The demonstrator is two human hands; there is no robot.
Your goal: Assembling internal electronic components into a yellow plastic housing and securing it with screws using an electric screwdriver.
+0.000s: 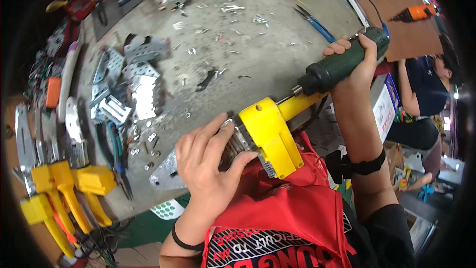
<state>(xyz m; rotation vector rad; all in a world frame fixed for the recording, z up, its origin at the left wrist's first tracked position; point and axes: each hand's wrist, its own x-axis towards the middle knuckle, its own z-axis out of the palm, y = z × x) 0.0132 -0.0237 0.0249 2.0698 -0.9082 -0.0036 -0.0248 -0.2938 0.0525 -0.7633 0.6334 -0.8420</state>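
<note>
My right hand (358,62) is wrapped round a dark green corded electric screwdriver (329,71). The screwdriver's thin bit reaches down-left to a yellow plastic housing (267,131), seemingly at its upper edge; exact contact is hard to tell. The housing belongs to a yellow-handled tool, whose grey pointed metal plate (167,172) sticks out to the left beyond my wrist. With fingers curled over the tool's metal part beside the housing, my left hand (208,156) holds it at the table's near edge. Its thumb presses close to the housing.
Similar yellow-handled tools (64,183) lie at the left, beside green-handled pliers (116,151). Metal brackets (144,89) are piled on the grey table (223,30) among loose screws and nuts. Blue-handled pliers (317,24) and an orange screwdriver (415,13) lie farther off. Another person (424,87) sits at right.
</note>
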